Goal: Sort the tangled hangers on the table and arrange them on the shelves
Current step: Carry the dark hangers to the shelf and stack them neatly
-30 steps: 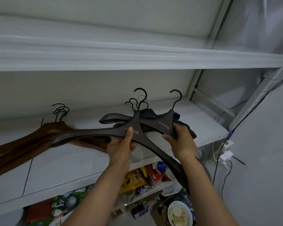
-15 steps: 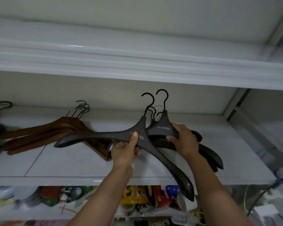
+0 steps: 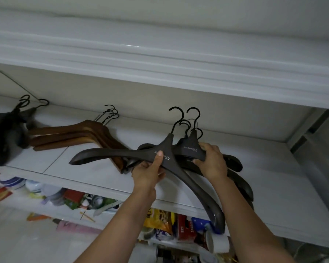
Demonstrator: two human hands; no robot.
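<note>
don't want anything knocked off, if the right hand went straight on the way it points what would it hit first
Probably the black hooks of the stacked dark hangers, just beyond the hanger the right hand grips, then the shelf's back wall. Depth is unclear, so this is a guess.

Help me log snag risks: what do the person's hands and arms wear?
Nothing visible. Left hand and right hand are ungloved, with no ring, watch or bracelet showing. Left forearm and right forearm are bare; no sleeve reaches into view.
</note>
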